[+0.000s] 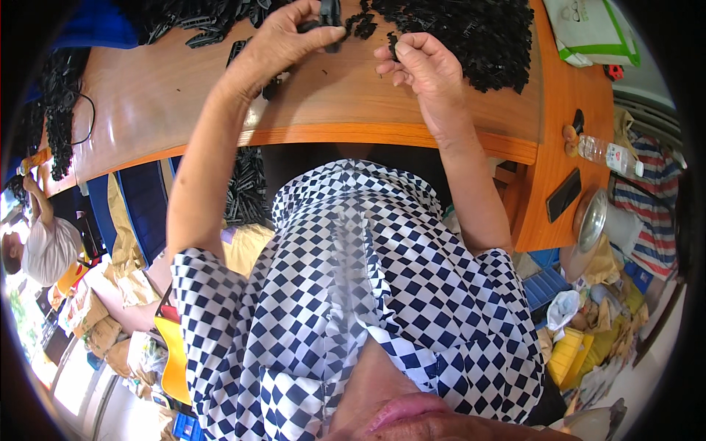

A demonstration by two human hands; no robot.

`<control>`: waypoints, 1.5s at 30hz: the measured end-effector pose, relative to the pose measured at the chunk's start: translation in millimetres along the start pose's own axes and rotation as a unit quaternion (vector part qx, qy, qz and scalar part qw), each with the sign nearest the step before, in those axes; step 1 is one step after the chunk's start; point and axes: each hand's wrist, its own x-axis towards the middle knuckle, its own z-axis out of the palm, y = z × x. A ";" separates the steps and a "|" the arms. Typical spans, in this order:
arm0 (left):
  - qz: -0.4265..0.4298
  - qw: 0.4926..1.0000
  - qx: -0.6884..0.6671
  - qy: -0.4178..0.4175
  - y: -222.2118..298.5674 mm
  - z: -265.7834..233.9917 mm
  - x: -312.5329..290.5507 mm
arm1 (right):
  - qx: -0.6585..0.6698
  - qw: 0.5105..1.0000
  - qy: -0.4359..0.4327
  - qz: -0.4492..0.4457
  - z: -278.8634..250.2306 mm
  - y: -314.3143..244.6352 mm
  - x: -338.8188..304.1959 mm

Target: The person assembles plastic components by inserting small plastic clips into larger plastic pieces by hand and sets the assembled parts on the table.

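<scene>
My left hand grips a black plastic part upright between thumb and fingers, above the wooden table. Just to its right, my right hand pinches a small black piece, partly covered by the fingertips. The two hands are apart. Behind the right hand spreads a large heap of small black pieces. Longer black parts lie piled beyond my left hand. A few black parts also rest under my left wrist.
More black parts hang over the table's left end. On the right are a white and green bag, a clear bottle, a phone and a metal bowl. Another person sits at far left.
</scene>
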 end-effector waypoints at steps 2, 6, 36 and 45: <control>-0.012 0.999 -0.038 0.012 -9.8 15.7 -7.9 | -0.012 0.999 0.037 -0.038 8.5 8.4 0.9; 0.064 0.989 -0.126 0.044 -38.0 38.7 -15.8 | 0.011 0.997 0.060 -0.039 28.8 5.6 0.4; 0.099 0.980 0.114 0.133 -45.5 65.1 -34.5 | -0.034 0.994 0.101 0.000 32.7 29.7 -7.1; 0.100 0.992 -0.005 0.078 -45.0 66.9 -43.9 | -0.017 0.998 -0.003 0.055 17.5 25.5 -2.2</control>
